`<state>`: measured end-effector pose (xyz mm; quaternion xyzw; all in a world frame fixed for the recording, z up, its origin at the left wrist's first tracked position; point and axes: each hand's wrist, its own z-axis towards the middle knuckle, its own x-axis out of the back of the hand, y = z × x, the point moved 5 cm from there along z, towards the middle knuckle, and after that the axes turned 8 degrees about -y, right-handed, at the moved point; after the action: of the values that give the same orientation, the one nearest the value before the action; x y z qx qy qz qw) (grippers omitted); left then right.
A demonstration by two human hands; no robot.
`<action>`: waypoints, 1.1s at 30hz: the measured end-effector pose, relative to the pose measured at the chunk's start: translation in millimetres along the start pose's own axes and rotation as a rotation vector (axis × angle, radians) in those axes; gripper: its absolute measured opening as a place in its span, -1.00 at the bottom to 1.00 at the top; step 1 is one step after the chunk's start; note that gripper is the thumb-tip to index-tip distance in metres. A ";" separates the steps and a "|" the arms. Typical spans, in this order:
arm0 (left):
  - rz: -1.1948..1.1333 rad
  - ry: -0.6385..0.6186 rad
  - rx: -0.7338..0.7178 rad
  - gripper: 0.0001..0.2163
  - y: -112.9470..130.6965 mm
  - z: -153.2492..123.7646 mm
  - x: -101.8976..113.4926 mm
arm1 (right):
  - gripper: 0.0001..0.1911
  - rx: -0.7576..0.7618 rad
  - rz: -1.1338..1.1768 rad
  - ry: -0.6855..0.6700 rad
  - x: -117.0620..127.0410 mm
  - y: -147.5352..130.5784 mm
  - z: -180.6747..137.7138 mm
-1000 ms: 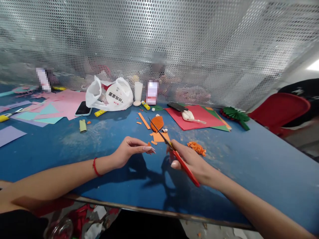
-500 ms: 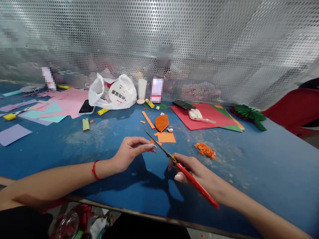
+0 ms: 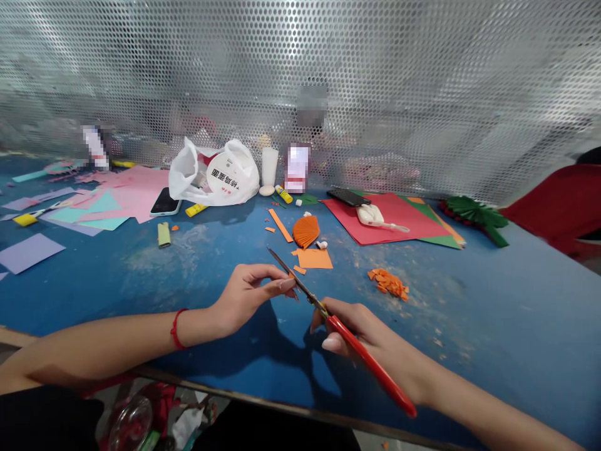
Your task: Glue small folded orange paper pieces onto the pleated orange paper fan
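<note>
My right hand (image 3: 370, 332) is wrapped round red-handled scissors (image 3: 366, 360), whose dark blades point up and left. Thumb and fingers pinched, my left hand (image 3: 256, 291) has its tips right beside the blades. A tiny bit of orange paper (image 3: 292, 276) shows at those fingertips, mostly hidden by fingers and blade. Just beyond the blades lie an orange paper rectangle (image 3: 315, 258) and a small orange scrap (image 3: 299, 270). Behind them are a pleated orange paper leaf (image 3: 306, 232) and a narrow orange strip (image 3: 280, 225). To the right sits a pile of orange paper snippets (image 3: 389, 284).
A white plastic bag (image 3: 213, 175), a white cup (image 3: 269, 166) and a propped phone (image 3: 297, 168) stand along the perforated metal screen (image 3: 399, 75). Red paper sheets (image 3: 394, 219) and a green folded-paper piece (image 3: 476, 216) lie right; pink paper (image 3: 136, 188) lies left.
The scissors have dropped slightly and shifted left, their blades closer to my left fingertips. My left hand keeps its pinch in nearly the same place. The view has shifted a little.
</note>
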<state>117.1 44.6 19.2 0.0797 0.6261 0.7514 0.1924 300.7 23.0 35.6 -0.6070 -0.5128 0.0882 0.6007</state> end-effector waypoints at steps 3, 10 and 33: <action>0.021 0.008 -0.008 -0.87 1.1 -1.4 -1.0 | -0.28 -0.003 0.034 -0.016 -2.8 2.4 1.8; 0.050 0.058 -0.003 -0.88 2.2 -7.7 -2.7 | -0.25 -0.044 0.071 -0.023 -5.4 -0.9 -1.0; -0.154 -0.102 0.123 -0.96 3.8 0.5 -7.5 | -0.36 -0.114 0.086 -0.123 7.1 21.6 -20.4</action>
<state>123.4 41.6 23.8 0.0812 0.6645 0.6897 0.2758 329.8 20.5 26.9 -0.6553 -0.5263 0.1218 0.5280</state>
